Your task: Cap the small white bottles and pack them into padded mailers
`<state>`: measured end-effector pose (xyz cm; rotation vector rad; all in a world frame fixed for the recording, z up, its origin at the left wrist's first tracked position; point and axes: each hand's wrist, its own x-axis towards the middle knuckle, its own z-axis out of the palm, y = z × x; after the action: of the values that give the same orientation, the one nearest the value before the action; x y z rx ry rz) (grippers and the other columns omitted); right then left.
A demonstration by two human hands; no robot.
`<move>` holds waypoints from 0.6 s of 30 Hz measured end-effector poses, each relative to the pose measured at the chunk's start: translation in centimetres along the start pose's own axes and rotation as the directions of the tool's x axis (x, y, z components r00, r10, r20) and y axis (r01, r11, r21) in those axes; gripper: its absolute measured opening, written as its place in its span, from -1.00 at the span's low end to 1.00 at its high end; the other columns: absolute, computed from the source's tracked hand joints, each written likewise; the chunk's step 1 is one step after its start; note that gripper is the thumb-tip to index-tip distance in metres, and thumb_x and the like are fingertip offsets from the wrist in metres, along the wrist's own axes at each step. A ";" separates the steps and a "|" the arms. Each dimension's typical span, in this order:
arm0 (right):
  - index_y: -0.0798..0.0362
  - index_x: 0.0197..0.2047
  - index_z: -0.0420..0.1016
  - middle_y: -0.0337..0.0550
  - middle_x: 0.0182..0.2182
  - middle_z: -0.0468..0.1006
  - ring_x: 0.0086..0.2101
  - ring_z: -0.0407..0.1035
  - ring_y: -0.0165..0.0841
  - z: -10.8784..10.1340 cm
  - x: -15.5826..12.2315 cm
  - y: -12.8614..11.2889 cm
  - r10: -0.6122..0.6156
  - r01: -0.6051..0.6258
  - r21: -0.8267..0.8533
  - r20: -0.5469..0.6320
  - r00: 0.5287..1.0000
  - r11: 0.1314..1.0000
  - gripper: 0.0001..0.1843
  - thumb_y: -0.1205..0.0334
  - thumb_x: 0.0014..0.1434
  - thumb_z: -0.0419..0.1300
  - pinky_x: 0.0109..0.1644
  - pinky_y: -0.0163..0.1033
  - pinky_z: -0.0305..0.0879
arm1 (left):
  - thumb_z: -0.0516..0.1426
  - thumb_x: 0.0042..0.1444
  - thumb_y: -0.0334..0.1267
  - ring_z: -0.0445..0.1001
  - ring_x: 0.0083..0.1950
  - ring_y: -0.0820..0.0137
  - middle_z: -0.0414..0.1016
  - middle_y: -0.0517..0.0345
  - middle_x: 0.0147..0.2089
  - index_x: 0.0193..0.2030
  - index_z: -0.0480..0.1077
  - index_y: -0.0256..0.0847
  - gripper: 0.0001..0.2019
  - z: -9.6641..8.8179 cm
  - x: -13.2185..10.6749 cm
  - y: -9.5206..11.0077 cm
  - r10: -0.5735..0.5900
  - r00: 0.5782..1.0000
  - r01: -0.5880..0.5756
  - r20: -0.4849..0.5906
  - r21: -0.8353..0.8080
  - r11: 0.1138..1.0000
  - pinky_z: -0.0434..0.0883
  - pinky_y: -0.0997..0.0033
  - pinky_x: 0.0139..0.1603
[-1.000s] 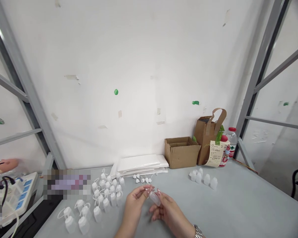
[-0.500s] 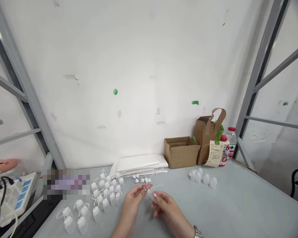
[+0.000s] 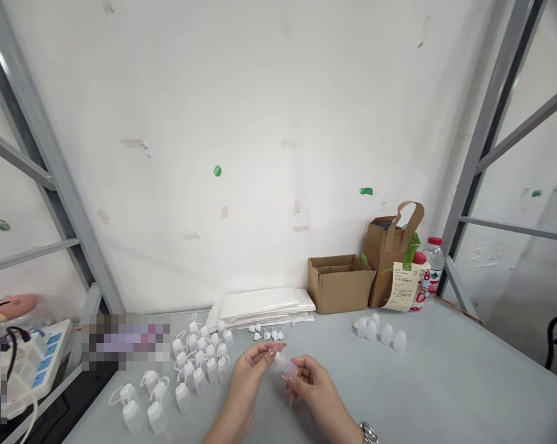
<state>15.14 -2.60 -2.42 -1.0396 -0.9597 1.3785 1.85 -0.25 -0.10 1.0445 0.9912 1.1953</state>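
Observation:
A small translucent plastic bottle (image 3: 285, 365) is tilted between my two hands above the table. My left hand (image 3: 253, 373) pinches its upper left end, where the fingertips hide the neck and any cap. Fingers of my right hand (image 3: 316, 387) are closed around its lower right end. Just beyond the hands lie several small white caps (image 3: 268, 335). To the left stand many similar bottles (image 3: 198, 379) with white caps and loop straps. Several uncapped-looking bottles (image 3: 386, 334) sit in a group on the right.
Flat white packets (image 3: 259, 305) are stacked against the wall, beside an open cardboard box (image 3: 340, 290). A brown paper bag (image 3: 380, 265) and a red-capped bottle (image 3: 434, 262) stand at the back right. On the far left is a power strip (image 3: 42, 364).
The bottle has turned in my fingers, and more of its body shows now. My right fingers have shifted to its lower end. The left hand keeps its pinch.

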 end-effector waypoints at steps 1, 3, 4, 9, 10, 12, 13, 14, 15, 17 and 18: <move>0.09 -0.53 0.34 -0.36 -0.72 0.34 -0.67 0.21 -0.49 -0.1 0.0 0.0 0.010 -0.010 -0.003 0.022 1.000 1.000 -0.41 -0.21 -0.45 0.39 -0.57 -0.35 0.15 | 0.28 -0.24 -0.07 0.46 -0.04 0.16 0.60 -0.01 -0.22 -0.43 0.50 -0.22 -0.72 0.0 0.0 0.0 0.000 1.000 0.000 0.016 0.004 1.000 0.24 0.22 0.08; 0.12 -0.55 0.36 -0.34 -0.76 0.32 -0.72 0.16 -0.52 -0.2 -0.2 -0.1 0.057 -0.059 0.019 0.094 0.994 0.998 -0.43 -0.26 -0.30 0.32 -0.60 -0.36 0.06 | 0.29 -0.26 -0.06 0.48 -0.09 0.17 0.61 0.00 -0.25 -0.44 0.49 -0.21 -0.72 0.0 0.0 0.2 -0.005 0.999 0.005 0.045 0.004 1.000 0.26 0.22 0.04; 0.14 -0.56 0.37 -0.34 -0.78 0.30 -0.75 0.12 -0.54 -0.3 -0.4 -0.1 0.083 -0.090 0.048 0.141 0.986 0.995 -0.43 -0.28 -0.23 0.27 -0.61 -0.37 0.02 | 0.29 -0.26 -0.05 0.48 -0.11 0.17 0.61 0.01 -0.26 -0.45 0.48 -0.21 -0.71 0.0 0.0 0.3 -0.009 0.998 0.008 0.059 0.003 1.000 0.27 0.22 0.02; 0.14 -0.60 0.36 -0.37 -0.85 0.22 -0.81 0.00 -0.58 -0.4 -0.9 -0.4 0.150 -0.234 0.236 0.326 0.933 0.943 -0.40 -0.32 -0.08 0.14 -0.63 -0.38 -0.05 | 0.28 -0.23 -0.06 0.48 -0.15 0.23 0.60 0.03 -0.26 -0.43 0.48 -0.20 -0.72 0.1 -0.3 1.0 0.006 0.995 -0.007 0.095 0.013 1.000 0.27 0.25 -0.01; 0.13 -0.60 0.35 -0.38 -0.85 0.21 -0.81 -0.01 -0.58 -0.4 -1.0 -0.4 0.165 -0.264 0.257 0.351 0.922 0.929 -0.41 -0.32 -0.07 0.14 -0.62 -0.38 -0.04 | 0.28 -0.23 -0.06 0.47 -0.15 0.23 0.60 0.04 -0.26 -0.43 0.48 -0.20 -0.73 0.2 -0.4 1.1 0.012 0.995 -0.013 0.100 0.009 1.000 0.27 0.25 0.00; 0.12 -0.61 0.33 -0.40 -0.85 0.20 -0.80 -0.02 -0.59 -0.4 -1.0 -0.5 0.200 -0.325 0.272 0.401 0.894 0.906 -0.42 -0.30 -0.06 0.14 -0.60 -0.37 -0.02 | 0.29 -0.24 -0.05 0.47 -0.12 0.22 0.60 0.04 -0.27 -0.44 0.49 -0.20 -0.73 0.3 -0.4 1.2 0.020 0.993 -0.019 0.113 -0.009 1.000 0.26 0.23 0.03; 0.12 -0.61 0.33 -0.40 -0.85 0.20 -0.80 -0.02 -0.59 -0.4 -1.0 -0.6 0.207 -0.333 0.267 0.409 0.889 0.904 -0.42 -0.30 -0.05 0.13 -0.60 -0.37 -0.02 | 0.29 -0.25 -0.05 0.47 -0.10 0.20 0.60 0.03 -0.27 -0.44 0.49 -0.20 -0.72 0.3 -0.5 1.2 0.021 0.992 -0.019 0.121 -0.019 1.000 0.25 0.22 0.05; 0.12 -0.60 0.33 -0.39 -0.84 0.21 -0.80 -0.01 -0.58 -0.4 -1.0 -0.6 0.201 -0.316 0.250 0.397 0.896 0.915 -0.42 -0.31 -0.05 0.13 -0.60 -0.37 -0.02 | 0.30 -0.26 -0.05 0.46 -0.07 0.19 0.60 0.01 -0.25 -0.43 0.50 -0.20 -0.71 0.3 -0.5 1.2 0.020 0.992 -0.017 0.128 -0.029 0.999 0.24 0.21 0.08; 0.12 -0.59 0.34 -0.38 -0.83 0.22 -0.79 0.01 -0.58 -0.4 -0.9 -0.6 0.177 -0.269 0.222 0.362 0.915 0.937 -0.41 -0.32 -0.07 0.13 -0.60 -0.36 -0.02 | 0.30 -0.26 -0.04 0.45 -0.03 0.17 0.60 -0.01 -0.22 -0.40 0.51 -0.21 -0.69 0.3 -0.4 1.2 0.017 0.991 -0.012 0.132 -0.038 0.999 0.22 0.20 0.10; 0.12 -0.56 0.36 -0.35 -0.80 0.27 -0.76 0.08 -0.54 -0.3 -0.8 -0.6 0.086 -0.121 0.130 0.242 0.966 0.984 -0.40 -0.34 -0.13 0.16 -0.59 -0.36 -0.01 | 0.27 -0.23 0.02 0.43 0.01 0.15 0.59 -0.04 -0.18 -0.31 0.53 -0.22 -0.62 0.3 -0.4 1.2 -0.004 0.992 0.010 0.126 -0.044 0.999 0.21 0.20 0.14; 0.12 -0.54 0.37 -0.33 -0.77 0.29 -0.73 0.12 -0.52 -0.3 -0.7 -0.6 0.027 -0.040 0.074 0.172 0.985 0.996 -0.41 -0.34 -0.17 0.19 -0.58 -0.35 0.02 | 0.25 -0.20 0.06 0.43 0.02 0.15 0.59 -0.05 -0.17 -0.27 0.53 -0.23 -0.57 0.3 -0.4 1.3 -0.016 0.992 0.020 0.122 -0.037 0.999 0.21 0.20 0.15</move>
<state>15.61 -3.25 -1.84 -0.8941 -1.0087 1.5400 1.84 -0.55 1.23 1.0634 0.8784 1.1181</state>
